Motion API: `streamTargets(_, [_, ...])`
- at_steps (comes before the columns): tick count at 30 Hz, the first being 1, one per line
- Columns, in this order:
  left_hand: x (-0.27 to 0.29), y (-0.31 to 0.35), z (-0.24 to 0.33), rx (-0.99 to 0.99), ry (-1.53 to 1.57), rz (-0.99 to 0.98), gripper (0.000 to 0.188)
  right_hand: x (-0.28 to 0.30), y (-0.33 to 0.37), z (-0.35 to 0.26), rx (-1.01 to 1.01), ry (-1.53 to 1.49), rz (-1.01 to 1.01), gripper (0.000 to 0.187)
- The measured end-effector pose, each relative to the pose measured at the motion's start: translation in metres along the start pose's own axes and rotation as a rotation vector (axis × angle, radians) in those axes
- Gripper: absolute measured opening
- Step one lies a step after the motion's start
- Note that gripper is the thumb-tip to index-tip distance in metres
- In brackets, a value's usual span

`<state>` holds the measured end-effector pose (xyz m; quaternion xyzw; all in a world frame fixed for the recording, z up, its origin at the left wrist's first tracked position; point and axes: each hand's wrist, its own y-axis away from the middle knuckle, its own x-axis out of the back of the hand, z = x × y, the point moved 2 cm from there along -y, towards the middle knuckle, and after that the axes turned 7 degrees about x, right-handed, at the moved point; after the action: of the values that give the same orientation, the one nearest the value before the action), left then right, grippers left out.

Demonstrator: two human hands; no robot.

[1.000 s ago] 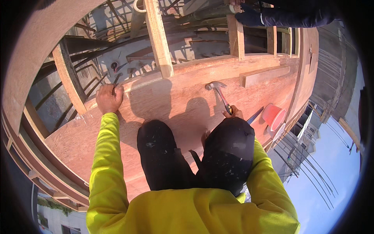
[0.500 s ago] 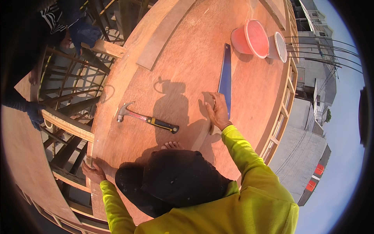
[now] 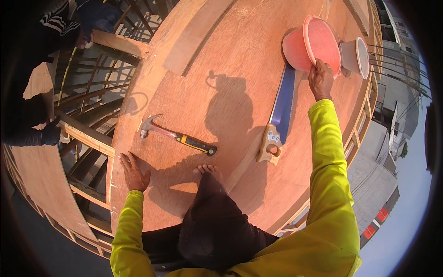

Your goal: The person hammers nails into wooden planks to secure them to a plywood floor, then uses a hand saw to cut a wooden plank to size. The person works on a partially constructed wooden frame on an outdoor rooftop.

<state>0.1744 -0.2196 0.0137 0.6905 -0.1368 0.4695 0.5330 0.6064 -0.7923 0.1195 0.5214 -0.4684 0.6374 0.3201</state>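
Note:
My right hand (image 3: 320, 79) is closed on the near rim of a red plastic bucket (image 3: 295, 50), which leans over with its mouth turned to the right. My left hand (image 3: 134, 172) lies flat, fingers apart, near the left edge of the plywood sheet (image 3: 194, 104). Between my hands is a claw hammer (image 3: 177, 135) with a black and yellow grip, its head to the left. A handsaw (image 3: 280, 108) with a blue blade and wooden handle lies below the bucket; its far tip is hidden behind the bucket.
Beyond the red bucket stands a smaller grey bucket (image 3: 354, 56). A plank (image 3: 196, 39) lies at the far side. To the left is an open timber frame (image 3: 87, 131) with gaps, where another person's gloved hand (image 3: 48, 135) rests. The sheet's right edge drops off beside wires.
My right hand has left the saw and reached forward to the bucket rim. My left hand has moved from the panel's edge onto its surface. The saw's handle now shows.

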Motion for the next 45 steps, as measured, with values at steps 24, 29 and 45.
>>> streamTargets(24, [0.089, 0.052, -0.081, -0.254, -0.014, -0.214, 0.057, -0.032, 0.1, -0.284, 0.654, -0.443, -0.976, 0.029])
streamTargets(29, [0.097, 0.075, -0.093, -0.16, 0.013, -0.21, 0.055, -0.035, 0.105, -0.263, 0.556, -0.191, -1.002, 0.019])
streamTargets(45, [0.095, 0.116, -0.11, -0.257, 0.003, -0.11, 0.055, -0.053, 0.118, -0.295, 0.416, -0.254, -0.896, 0.032])
